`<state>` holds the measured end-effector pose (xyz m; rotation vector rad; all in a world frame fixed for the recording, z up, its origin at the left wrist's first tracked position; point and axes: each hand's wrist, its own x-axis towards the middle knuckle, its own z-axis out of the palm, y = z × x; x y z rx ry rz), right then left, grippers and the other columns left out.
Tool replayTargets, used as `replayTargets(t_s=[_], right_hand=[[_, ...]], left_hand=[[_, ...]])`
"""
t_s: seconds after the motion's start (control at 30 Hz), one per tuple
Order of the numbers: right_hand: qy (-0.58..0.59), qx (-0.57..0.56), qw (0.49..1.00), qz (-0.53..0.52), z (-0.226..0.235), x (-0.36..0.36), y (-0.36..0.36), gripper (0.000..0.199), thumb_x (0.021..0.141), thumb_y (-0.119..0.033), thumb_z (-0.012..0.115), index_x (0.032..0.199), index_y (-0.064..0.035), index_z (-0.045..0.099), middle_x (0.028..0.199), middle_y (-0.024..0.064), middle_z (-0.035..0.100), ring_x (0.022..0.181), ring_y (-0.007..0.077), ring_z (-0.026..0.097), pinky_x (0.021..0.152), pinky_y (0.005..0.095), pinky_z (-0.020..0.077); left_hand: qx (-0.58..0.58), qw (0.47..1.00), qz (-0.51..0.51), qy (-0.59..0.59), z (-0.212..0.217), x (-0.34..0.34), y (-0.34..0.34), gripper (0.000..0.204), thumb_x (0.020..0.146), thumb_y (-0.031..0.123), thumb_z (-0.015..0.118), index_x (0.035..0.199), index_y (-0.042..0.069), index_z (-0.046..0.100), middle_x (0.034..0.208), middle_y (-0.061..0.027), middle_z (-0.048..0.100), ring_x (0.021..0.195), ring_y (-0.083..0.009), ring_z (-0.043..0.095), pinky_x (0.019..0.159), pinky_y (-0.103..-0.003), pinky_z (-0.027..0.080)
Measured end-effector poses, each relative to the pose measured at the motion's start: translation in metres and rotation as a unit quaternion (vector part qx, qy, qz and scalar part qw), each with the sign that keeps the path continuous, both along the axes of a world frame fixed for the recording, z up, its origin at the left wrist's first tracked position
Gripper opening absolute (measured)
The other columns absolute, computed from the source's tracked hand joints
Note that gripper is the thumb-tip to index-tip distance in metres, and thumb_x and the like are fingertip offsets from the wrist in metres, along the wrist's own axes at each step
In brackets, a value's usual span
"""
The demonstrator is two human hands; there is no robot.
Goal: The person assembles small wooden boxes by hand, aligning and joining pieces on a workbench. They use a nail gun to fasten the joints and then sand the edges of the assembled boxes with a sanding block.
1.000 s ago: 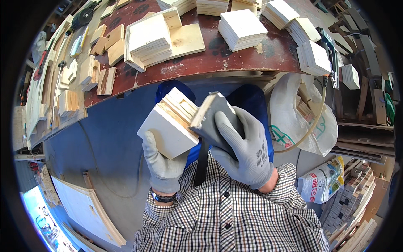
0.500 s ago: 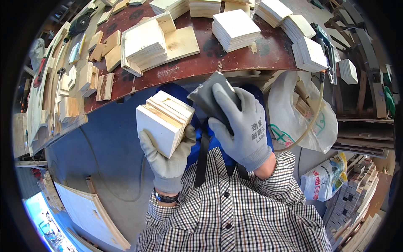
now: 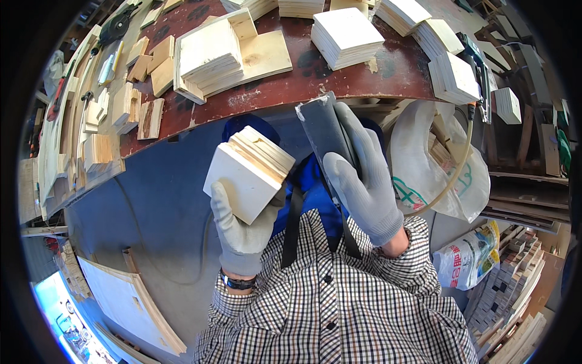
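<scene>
In a grey work glove, my left hand (image 3: 239, 227) grips a stack of square plywood pieces (image 3: 245, 182) from below, its thumb against the pale front face. The pieces sit tight together, tilted, with their layered edges facing up and right. My gloved right hand (image 3: 364, 173) is closed round a sanding block (image 3: 327, 130), which looks like dark grey sandpaper wrapped over a block with worn, pale corners. A small gap separates the sanding block from the stack. Both hands are held in front of my body, short of the table's edge.
Stacks of square plywood pieces (image 3: 347, 39) stand on the dark red table (image 3: 267, 91). Smaller wood offcuts (image 3: 150, 118) lie at the left. A nail-gun-like tool (image 3: 476, 67) with a hose rests at the right. Below it hangs a white plastic bag (image 3: 418, 151) holding wood scraps.
The sanding block has turned more upright, its long flat side now showing. My left hand has moved slightly right with the stack and tilted it, and the thumb now lies on its front face.
</scene>
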<state>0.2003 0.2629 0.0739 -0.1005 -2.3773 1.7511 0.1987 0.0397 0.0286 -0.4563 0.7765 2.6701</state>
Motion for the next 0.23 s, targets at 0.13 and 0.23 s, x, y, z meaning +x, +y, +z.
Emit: replayTargets(t_s=[0.13, 0.23], right_hand=[[-0.046, -0.162, 0.981, 0.094, -0.005, 0.003, -0.008, 0.070, 0.106, -0.025, 0.063, 0.165, 0.0010, 0.035, 0.139, 0.0171, 0.054, 0.127, 0.0249, 0.057, 0.113, 0.0380, 0.0434], [-0.039, -0.186, 0.978, 0.090, -0.033, 0.006, -0.016, 0.075, 0.107, -0.032, 0.062, 0.167, -0.0006, 0.029, 0.149, 0.0191, 0.051, 0.139, 0.0279, 0.052, 0.120, 0.0408, 0.0379]], left_hand=[[-0.108, 0.993, -0.026, -0.037, -0.005, 0.004, -0.006, 0.067, 0.104, 0.043, 0.068, 0.156, 0.008, 0.045, 0.148, -0.0147, 0.058, 0.135, -0.0286, 0.059, 0.113, -0.050, 0.051], [-0.258, 0.963, -0.074, 0.034, 0.001, 0.006, 0.002, 0.077, 0.100, 0.038, 0.076, 0.161, 0.010, 0.039, 0.154, -0.0108, 0.056, 0.140, -0.0291, 0.056, 0.117, -0.048, 0.049]])
